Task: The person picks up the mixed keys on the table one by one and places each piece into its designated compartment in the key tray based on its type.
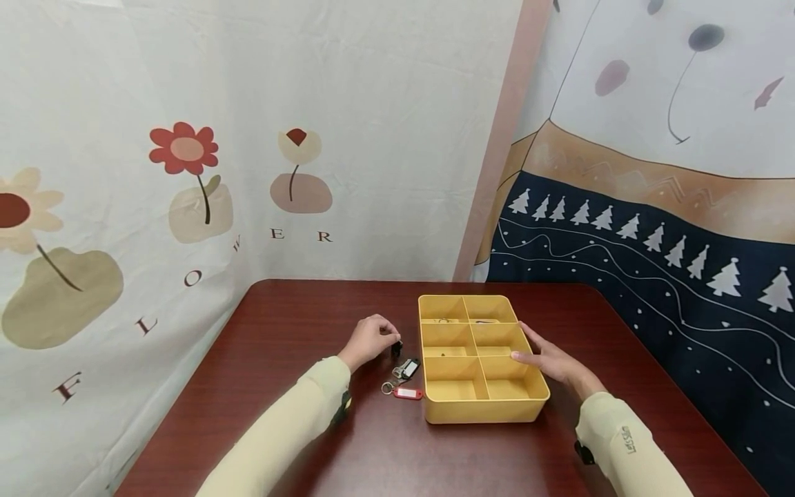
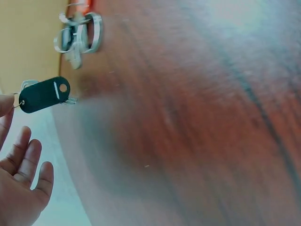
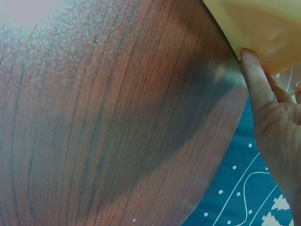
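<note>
Between thumb and finger, my left hand (image 1: 370, 340) pinches the ring of a black key tag (image 2: 44, 95) with keys behind it, held over the table to the left of a yellow divided box (image 1: 478, 412). Nearer to me, a black key tag with a white label (image 1: 410, 368) and a red key tag (image 1: 408, 393) lie with keys and rings by the box's left wall. My right hand (image 1: 555, 359) holds the box's right wall, thumb over the rim and fingers along the outside. Small metal pieces (image 1: 442, 320) show in the rear left compartment.
The box has two columns of compartments on a dark red wooden table (image 1: 298, 304). A small item (image 1: 486, 322) lies in the rear right compartment. Behind the table hangs a pale flower-print curtain (image 1: 385, 138); a navy tree-patterned cloth (image 1: 683, 304) hangs at the right.
</note>
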`<state>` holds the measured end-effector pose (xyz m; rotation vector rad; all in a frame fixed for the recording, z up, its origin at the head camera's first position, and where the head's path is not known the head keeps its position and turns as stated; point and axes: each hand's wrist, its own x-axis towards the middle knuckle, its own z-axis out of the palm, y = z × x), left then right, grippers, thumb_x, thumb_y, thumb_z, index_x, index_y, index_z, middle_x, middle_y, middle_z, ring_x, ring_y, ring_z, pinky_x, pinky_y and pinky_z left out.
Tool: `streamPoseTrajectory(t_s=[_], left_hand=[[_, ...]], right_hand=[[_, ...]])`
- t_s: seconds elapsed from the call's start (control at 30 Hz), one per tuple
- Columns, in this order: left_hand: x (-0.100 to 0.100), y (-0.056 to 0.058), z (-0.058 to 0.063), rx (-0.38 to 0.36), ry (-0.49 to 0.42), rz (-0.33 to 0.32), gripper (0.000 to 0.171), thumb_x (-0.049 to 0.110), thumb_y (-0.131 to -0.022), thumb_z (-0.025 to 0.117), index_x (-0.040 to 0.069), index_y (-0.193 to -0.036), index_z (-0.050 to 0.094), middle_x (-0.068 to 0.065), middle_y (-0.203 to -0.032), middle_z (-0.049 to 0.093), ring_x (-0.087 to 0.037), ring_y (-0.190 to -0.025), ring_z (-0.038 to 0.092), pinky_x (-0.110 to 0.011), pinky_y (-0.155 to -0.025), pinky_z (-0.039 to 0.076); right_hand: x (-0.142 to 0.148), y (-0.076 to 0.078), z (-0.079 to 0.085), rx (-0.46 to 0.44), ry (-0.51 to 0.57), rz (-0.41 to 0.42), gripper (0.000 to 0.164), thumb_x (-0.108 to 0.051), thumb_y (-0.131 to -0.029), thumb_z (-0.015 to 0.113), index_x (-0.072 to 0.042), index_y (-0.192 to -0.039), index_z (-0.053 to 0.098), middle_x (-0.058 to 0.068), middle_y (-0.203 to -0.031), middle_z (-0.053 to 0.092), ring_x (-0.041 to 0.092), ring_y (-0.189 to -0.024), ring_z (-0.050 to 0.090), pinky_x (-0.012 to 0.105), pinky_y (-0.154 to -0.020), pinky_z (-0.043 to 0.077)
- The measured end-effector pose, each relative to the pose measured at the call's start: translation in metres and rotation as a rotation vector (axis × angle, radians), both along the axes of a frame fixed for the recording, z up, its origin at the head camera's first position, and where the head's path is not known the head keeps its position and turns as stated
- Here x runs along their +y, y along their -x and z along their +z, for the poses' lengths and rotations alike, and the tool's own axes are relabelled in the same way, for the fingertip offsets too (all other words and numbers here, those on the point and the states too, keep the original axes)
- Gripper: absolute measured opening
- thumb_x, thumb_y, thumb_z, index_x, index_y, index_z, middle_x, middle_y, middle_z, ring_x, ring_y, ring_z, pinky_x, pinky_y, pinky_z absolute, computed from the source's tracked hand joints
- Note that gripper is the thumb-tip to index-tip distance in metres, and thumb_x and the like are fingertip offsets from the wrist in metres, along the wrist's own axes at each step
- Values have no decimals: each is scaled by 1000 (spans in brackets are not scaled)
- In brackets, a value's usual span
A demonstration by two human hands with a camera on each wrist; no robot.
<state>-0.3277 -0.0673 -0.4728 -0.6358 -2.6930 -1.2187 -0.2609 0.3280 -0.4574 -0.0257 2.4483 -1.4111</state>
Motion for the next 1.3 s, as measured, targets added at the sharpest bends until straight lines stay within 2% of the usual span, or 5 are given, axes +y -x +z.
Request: streamPoseTrajectory(t_s=[0.33,0.5,0.7,1.1,1.3], left_hand=[[-6,-1,13,-14,-131,50,7,12,-87,75,13,-79,75,1,-90,64,-17,-87,62,-35,-79,50],[-9,-4,18,-5,-152,64,7,13,-86,76,13,-80,75,1,-92,65,-17,-87,62,-35,-79,50],[-9,-6,23,12,-178,77,5,14,-86,77,15,-81,75,1,-94,66,-17,-88,61,-35,-80,48],[6,-22,38,21,-297,-9,6,9,-84,77,11,-80,74,1,-93,67,-15,-87,60,-29,-77,47],[16,-30,45,26,-308,-60,4,10,-85,77,9,-81,74,0,-96,68,-22,-93,61,-35,-81,47]], right_hand=[[0,-2,1,1,3,2,93,-38,-96,64,-19,-160,0,22,-163,6,43,-145,14,64,-112,15],[-1,-3,1,16,-9,9,91,-36,-97,63,-18,-160,0,23,-163,7,44,-145,15,64,-112,16],[0,-2,0,47,2,20,91,-33,-96,65,-16,-160,3,24,-162,11,44,-143,21,61,-111,24],[1,-2,1,58,12,26,89,-31,-97,64,-16,-160,3,25,-161,13,44,-142,23,61,-111,24],[1,-3,2,55,9,21,89,-32,-97,65,-16,-160,4,24,-161,14,44,-142,25,61,-111,26]])
